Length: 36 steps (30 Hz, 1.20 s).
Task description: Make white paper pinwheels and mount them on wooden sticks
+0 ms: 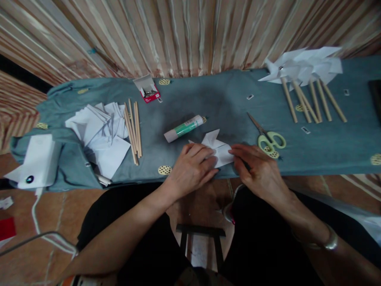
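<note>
A white paper pinwheel [224, 154], partly folded, lies at the front edge of the cloth-covered table. My left hand [195, 165] presses on its left side with bent fingers and hides part of it. My right hand [257, 169] pinches the paper's right edge between thumb and fingers. Just behind the paper lies a green and white glue stick [183, 128]. To the right of my right hand are scissors [269, 139] with pale green handles, their blades pointing away from me.
Finished paper pinwheels on sticks [312, 71] lie at the back right. Wooden sticks [134, 133] and white paper sheets [101, 127] are on the left. Behind them stands an opened red box of metal pins [151, 94]. A white power bank [40, 159] with a cable sits at the left edge.
</note>
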{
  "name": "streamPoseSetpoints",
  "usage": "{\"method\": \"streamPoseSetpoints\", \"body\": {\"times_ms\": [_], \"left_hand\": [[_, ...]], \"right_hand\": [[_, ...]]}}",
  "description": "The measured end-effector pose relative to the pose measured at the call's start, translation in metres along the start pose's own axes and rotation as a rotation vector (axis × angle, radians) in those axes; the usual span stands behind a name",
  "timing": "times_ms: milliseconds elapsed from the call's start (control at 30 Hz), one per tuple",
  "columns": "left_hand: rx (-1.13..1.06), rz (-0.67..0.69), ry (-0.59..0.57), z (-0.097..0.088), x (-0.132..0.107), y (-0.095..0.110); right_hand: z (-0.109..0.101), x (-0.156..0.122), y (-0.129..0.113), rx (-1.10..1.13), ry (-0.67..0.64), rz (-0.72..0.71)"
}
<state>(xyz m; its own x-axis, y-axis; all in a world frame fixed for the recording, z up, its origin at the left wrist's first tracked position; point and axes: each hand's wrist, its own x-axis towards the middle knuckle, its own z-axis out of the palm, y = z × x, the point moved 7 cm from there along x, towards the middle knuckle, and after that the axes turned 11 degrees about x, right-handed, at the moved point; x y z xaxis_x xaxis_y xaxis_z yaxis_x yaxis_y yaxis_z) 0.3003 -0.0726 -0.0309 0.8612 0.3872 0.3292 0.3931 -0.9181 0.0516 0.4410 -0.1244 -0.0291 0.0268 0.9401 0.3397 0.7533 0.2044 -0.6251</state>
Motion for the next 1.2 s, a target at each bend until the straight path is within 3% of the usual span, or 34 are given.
{"method": "streamPoseSetpoints", "body": {"times_ms": [167, 533, 700, 1200], "left_hand": [[0.015, 0.029, -0.089, 0.006, 0.001, 0.01], [0.089, 0.091, 0.047, 0.0, -0.003, 0.015], [0.076, 0.075, 0.032, -0.003, -0.005, 0.013], [0.037, 0.086, 0.051, -0.01, -0.01, 0.016]], "right_hand": [[0.0, -0.001, -0.002, -0.02, -0.002, -0.019], [-0.004, -0.001, -0.001, 0.048, -0.041, 0.035], [-0.002, 0.0, 0.009, 0.154, -0.158, 0.08], [0.003, 0.008, 0.013, 0.446, -0.187, 0.159]]}}
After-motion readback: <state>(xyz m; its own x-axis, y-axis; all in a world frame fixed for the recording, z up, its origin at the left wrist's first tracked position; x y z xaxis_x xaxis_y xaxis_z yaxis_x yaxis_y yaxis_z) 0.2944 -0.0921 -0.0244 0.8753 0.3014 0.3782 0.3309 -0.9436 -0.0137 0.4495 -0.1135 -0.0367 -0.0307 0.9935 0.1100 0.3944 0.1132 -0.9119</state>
